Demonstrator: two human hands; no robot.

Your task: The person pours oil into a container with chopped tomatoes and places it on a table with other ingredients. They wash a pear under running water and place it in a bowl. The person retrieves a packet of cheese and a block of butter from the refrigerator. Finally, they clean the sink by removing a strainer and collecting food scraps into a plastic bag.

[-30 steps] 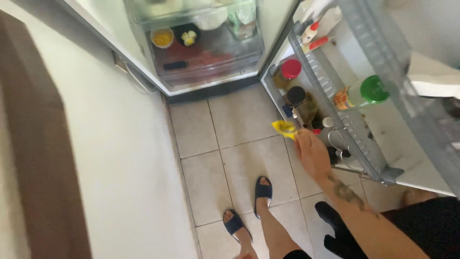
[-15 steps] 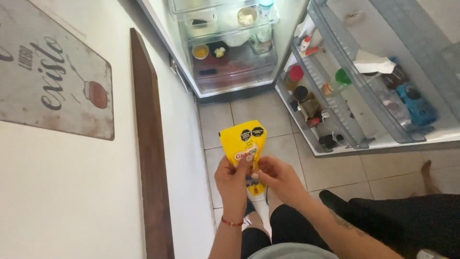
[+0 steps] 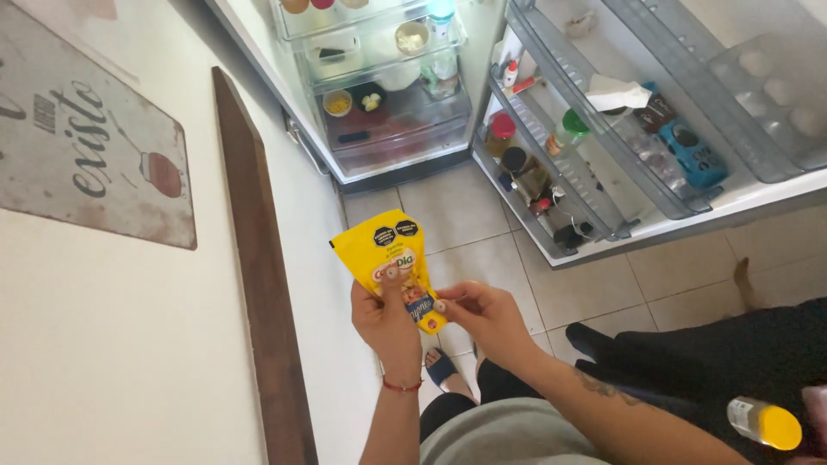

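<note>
Both my hands grasp the yellow pouch (image 3: 392, 258): left hand (image 3: 385, 317) clenched round its lower part, right hand (image 3: 484, 317) fingers pinching its bottom corner, above the tiled floor (image 3: 482, 215).

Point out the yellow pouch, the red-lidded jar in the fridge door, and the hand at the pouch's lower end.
yellow pouch (image 3: 385, 250), head view, on its upper printed face.
red-lidded jar (image 3: 502, 127), head view, on the red lid.
right hand (image 3: 484, 317), head view, on the back of the hand.
</note>
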